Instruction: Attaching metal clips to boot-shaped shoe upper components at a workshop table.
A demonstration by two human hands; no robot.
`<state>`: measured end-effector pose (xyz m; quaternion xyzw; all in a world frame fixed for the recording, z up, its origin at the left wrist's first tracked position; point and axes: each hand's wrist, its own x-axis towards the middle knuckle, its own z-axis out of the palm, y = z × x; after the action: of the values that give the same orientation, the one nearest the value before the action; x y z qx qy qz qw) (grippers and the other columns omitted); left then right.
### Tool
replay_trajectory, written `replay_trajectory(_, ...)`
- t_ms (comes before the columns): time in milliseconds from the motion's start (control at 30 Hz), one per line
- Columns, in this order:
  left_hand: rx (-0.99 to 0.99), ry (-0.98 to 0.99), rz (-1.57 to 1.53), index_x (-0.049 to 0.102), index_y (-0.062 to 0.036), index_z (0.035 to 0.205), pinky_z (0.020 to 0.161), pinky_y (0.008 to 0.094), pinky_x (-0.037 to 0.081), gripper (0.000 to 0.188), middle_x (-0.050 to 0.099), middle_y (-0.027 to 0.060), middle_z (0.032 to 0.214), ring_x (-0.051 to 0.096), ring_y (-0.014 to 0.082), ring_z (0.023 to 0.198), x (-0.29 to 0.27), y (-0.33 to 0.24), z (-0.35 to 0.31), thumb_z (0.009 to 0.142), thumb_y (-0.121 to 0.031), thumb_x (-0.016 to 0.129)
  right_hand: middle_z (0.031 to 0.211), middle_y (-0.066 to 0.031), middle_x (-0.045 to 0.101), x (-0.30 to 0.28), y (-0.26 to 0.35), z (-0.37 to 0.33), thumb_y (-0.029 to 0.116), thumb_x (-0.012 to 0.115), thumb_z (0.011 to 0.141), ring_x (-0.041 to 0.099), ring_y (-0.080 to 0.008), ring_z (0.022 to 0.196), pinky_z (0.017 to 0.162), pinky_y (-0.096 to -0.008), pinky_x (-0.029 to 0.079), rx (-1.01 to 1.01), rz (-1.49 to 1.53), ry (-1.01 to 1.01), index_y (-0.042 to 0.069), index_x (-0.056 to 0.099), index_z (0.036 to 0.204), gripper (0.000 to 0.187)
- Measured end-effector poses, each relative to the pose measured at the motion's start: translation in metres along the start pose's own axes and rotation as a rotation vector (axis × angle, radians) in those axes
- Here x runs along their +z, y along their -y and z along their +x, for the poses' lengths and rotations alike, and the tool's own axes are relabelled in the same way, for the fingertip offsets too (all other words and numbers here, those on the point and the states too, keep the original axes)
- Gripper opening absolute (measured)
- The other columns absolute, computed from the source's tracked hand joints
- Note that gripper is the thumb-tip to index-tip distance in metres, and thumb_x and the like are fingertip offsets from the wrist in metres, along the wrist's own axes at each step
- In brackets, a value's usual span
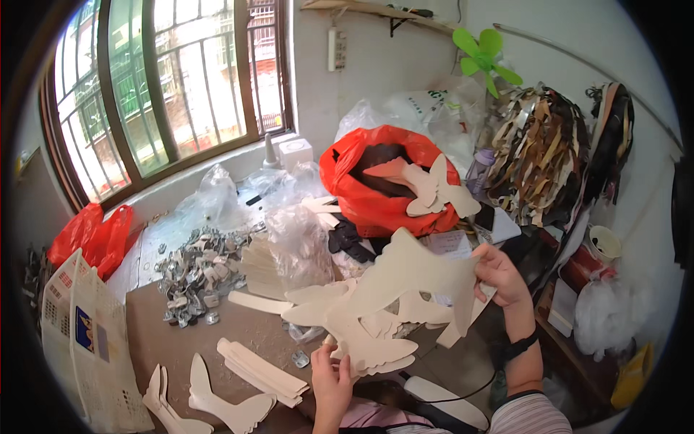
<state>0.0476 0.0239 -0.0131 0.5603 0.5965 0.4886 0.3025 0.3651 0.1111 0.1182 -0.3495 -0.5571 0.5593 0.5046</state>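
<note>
Step in hand, by look of it: sorting pale cut-out pieces. Both hands lift one large beige cutout (405, 278) above surface (166, 336). Left hand (332, 387) pinches its lower end; right hand (499, 275) grips its upper right edge. More cutouts (361, 318) heaped just beneath; neat stack (260, 369) nearby, left. Next move likely calls for firm two-point grip, flat alignment with matching pile.

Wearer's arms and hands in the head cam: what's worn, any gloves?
No gloves: both the left hand and the right hand are bare. A black wristband sits on the right wrist. A pink-and-white striped sleeve covers the right upper arm.
</note>
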Motion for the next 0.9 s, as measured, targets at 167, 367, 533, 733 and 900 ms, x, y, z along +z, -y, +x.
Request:
replay_trajectory(167,0.115,-0.027,0.051,0.046,-0.0022,0.132,0.069,0.0334,0.052,0.044,0.056,0.0157,0.104,0.062,0.0252,0.086,0.002,0.022,-0.011,0.090,-0.007,0.059,0.076,-0.0078,0.063,0.010,-0.021,0.005,0.009,0.055,0.094,0.055,-0.0130,0.048,0.041,-0.0242,0.041,0.051,0.046,0.058,0.005,0.055,0.102,0.009)
replay_trajectory(367,0.097,0.069,0.065,0.047,-0.0022,0.131,0.073,0.0322,0.051,0.043,0.053,0.0145,0.107,0.060,0.0234,0.087,0.009,0.019,-0.012,0.090,-0.008,0.060,0.079,-0.0059,0.064,0.003,-0.028,0.015,0.009,0.055,0.094,0.056,-0.0118,0.052,0.043,-0.0229,0.041,-0.028,0.264,-0.084,0.007,0.055,0.101,0.007)
replay_trajectory(533,0.131,-0.035,0.046,0.042,0.0001,0.134,0.087,0.0352,0.047,0.041,0.051,0.0155,0.119,0.056,0.0252,0.104,0.003,0.020,-0.006,0.095,-0.011,0.052,0.079,-0.0069,0.064,0.008,-0.036,0.015,0.009,0.055,0.094,0.057,-0.0114,0.053,0.044,-0.0227,0.043,0.075,0.282,0.036,0.006,0.055,0.103,0.009)
replay_trajectory(733,0.101,0.133,-0.784,0.028,-0.0009,0.144,0.106,0.0383,0.032,0.057,0.040,0.0176,0.140,0.042,0.0264,0.126,-0.013,-0.016,0.003,0.095,-0.015,0.053,0.074,-0.0035,0.061,0.016,-0.034,0.008,0.008,0.054,0.094,0.055,-0.0076,0.053,0.046,-0.0203,0.043,0.372,0.142,0.387,0.000,0.054,0.106,0.015)
replay_trajectory(900,-0.550,0.464,-0.557,0.044,0.0023,0.134,0.097,0.0319,0.041,0.057,0.057,0.0097,0.124,0.052,0.0157,0.114,-0.024,-0.060,0.005,0.082,0.002,0.067,0.074,0.0003,0.062,0.020,-0.025,0.018,0.010,0.059,0.091,0.054,-0.0040,0.057,0.048,-0.0180,0.042,0.473,-0.008,0.367,0.001,0.060,0.104,0.016)
